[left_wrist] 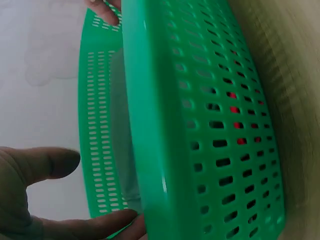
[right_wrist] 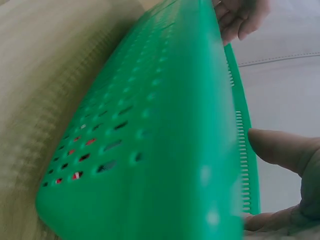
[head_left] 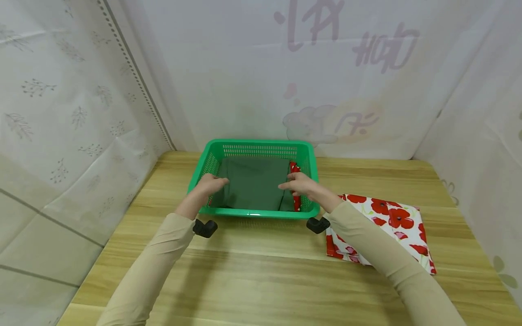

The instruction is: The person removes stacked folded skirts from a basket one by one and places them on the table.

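Observation:
A green plastic basket (head_left: 249, 213) with slotted walls holds a flat, folded dark green cloth (head_left: 257, 183). Red patterned fabric (head_left: 297, 203) shows beside the cloth along the basket's right wall. Over the left end of the basket is my left hand (head_left: 205, 186), its thumb apart from the fingers, which reach inside near the cloth's edge. My right hand (head_left: 306, 185) is over the right end, thumb and fingers also spread. Fingertips of both hands are partly hidden by the basket wall in the wrist views, so contact with the cloth cannot be made out.
A folded white cloth with red flowers (head_left: 401, 222) lies on the wooden table (head_left: 253, 280) to the right, partly under my right forearm. Printed white curtains (head_left: 228, 68) hang behind the table and along both sides. A black wrist device sits below each hand.

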The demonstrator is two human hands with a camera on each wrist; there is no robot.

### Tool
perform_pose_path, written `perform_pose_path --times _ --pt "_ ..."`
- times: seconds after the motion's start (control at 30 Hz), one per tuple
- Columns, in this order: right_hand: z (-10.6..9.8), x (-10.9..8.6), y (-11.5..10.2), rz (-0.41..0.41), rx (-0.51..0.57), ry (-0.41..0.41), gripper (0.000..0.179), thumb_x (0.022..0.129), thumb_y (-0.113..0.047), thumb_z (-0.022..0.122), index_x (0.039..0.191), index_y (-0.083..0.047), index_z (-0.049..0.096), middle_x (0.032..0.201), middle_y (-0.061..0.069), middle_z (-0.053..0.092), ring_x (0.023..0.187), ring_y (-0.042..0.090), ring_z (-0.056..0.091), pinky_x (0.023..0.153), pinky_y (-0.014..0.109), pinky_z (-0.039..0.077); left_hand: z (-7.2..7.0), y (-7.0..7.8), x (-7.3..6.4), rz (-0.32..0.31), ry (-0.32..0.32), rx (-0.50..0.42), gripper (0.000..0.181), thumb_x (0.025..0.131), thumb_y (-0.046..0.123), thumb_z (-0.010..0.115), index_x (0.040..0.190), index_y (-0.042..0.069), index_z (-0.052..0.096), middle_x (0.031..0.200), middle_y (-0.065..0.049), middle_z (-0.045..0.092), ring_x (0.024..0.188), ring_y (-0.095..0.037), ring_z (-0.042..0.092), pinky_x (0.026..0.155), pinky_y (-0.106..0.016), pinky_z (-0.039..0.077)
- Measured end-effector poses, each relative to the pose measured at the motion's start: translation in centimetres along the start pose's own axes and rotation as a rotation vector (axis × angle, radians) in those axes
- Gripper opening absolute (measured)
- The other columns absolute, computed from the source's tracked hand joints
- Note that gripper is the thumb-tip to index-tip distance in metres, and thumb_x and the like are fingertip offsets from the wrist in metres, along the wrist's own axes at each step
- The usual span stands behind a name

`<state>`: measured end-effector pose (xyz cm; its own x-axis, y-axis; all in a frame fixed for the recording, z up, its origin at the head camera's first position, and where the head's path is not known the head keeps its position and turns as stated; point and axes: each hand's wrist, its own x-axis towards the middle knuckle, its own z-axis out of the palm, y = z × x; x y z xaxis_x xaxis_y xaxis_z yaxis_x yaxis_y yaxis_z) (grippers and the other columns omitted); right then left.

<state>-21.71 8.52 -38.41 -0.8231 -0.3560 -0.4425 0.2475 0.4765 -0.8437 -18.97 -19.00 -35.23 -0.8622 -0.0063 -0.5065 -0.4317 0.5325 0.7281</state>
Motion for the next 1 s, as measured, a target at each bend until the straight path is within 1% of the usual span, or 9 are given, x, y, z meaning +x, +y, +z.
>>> perform_pose_path --times 0.07,0.13,0.3,0.37,0.47,0.6,0.77,0.83,1.0 --pt "0.2 0.2 0.1 0.012 -0.015 -0.004 0.069 0.093 -0.019 0.058 0.147 0.002 0.019 0.151 0.019 0.019 0.129 0.036 0.036 0.1 0.044 0.04 -0.1 -0.2 0.4 -0.01 -0.015 0.022 0.068 0.099 0.025 0.041 0.144 -0.012 0.007 0.15 -0.029 0.007 0.137 -0.044 0.012 0.109 -0.054 0.021" --pt "0.3 0.4 0.2 0.02 -0.036 -0.004 0.07 0.093 -0.02 0.058 0.147 0.001 0.019 0.151 0.019 0.019 0.131 0.036 0.033 0.099 0.045 0.04 -0.3 -0.4 0.7 -0.015 -0.028 0.052 0.07 0.099 0.024 0.041 0.144 -0.013 0.002 0.149 -0.031 0.007 0.132 -0.044 0.022 0.107 -0.052 0.024" --pt "0.6 0.8 0.4 0.043 -0.08 0.001 0.072 0.093 -0.022 0.058 0.147 0.001 0.018 0.151 0.019 0.018 0.133 0.037 0.029 0.099 0.049 0.039 -0.7 -0.7 1.4 -0.049 -0.054 0.106 0.07 0.098 0.022 0.04 0.144 -0.012 -0.001 0.149 -0.032 0.007 0.126 -0.045 0.028 0.105 -0.052 0.028" --pt "0.7 0.9 0.5 0.055 -0.085 0.005 0.073 0.092 -0.022 0.058 0.147 0.002 0.017 0.151 0.02 0.018 0.133 0.038 0.028 0.099 0.05 0.039 -0.7 -0.8 1.5 -0.068 -0.062 0.11 0.069 0.098 0.021 0.039 0.144 -0.012 -0.001 0.149 -0.032 0.006 0.132 -0.048 0.022 0.105 -0.054 0.029" --pt "0.9 1.2 0.7 0.074 -0.088 0.016 0.074 0.092 -0.023 0.059 0.147 0.002 0.016 0.151 0.02 0.017 0.134 0.038 0.028 0.098 0.05 0.04 -0.5 -0.8 1.7 -0.09 -0.057 0.095 0.068 0.098 0.019 0.04 0.144 -0.011 0.0 0.148 -0.031 0.008 0.13 -0.05 0.024 0.102 -0.054 0.032" --pt "1.0 1.4 0.6 0.105 -0.052 0.029 0.076 0.092 -0.022 0.059 0.148 0.002 0.013 0.152 0.02 0.017 0.133 0.038 0.028 0.097 0.049 0.042 -0.3 -0.8 1.8 -0.104 -0.039 0.108 0.065 0.098 0.017 0.041 0.145 -0.01 0.004 0.146 -0.031 0.015 0.126 -0.05 0.032 0.1 -0.052 0.037" --pt "0.9 1.5 0.4 0.148 0.052 0.044 0.078 0.092 -0.021 0.058 0.148 0.002 0.01 0.152 0.02 0.016 0.131 0.039 0.031 0.094 0.046 0.044 -0.5 -0.8 2.0 -0.112 -0.028 0.136 0.061 0.098 0.017 0.041 0.143 -0.011 0.012 0.138 -0.033 0.029 0.12 -0.047 0.04 0.096 -0.05 0.042" --pt "0.9 1.5 0.4 0.166 0.098 0.046 0.077 0.092 -0.02 0.058 0.147 0.002 0.011 0.151 0.022 0.017 0.131 0.039 0.03 0.093 0.045 0.046 -0.5 -0.8 2.1 -0.115 -0.03 0.122 0.059 0.097 0.017 0.041 0.142 -0.012 0.015 0.134 -0.034 0.034 0.119 -0.046 0.042 0.094 -0.05 0.044" --pt "0.8 1.5 0.5 0.188 0.196 0.027 0.072 0.092 -0.018 0.058 0.146 0.002 0.014 0.148 0.025 0.02 0.134 0.038 0.026 0.09 0.045 0.048 -0.4 -1.2 2.5 -0.13 -0.035 0.02 0.054 0.097 0.014 0.043 0.139 -0.01 0.022 0.128 -0.03 0.039 0.115 -0.043 0.046 0.088 -0.048 0.048"
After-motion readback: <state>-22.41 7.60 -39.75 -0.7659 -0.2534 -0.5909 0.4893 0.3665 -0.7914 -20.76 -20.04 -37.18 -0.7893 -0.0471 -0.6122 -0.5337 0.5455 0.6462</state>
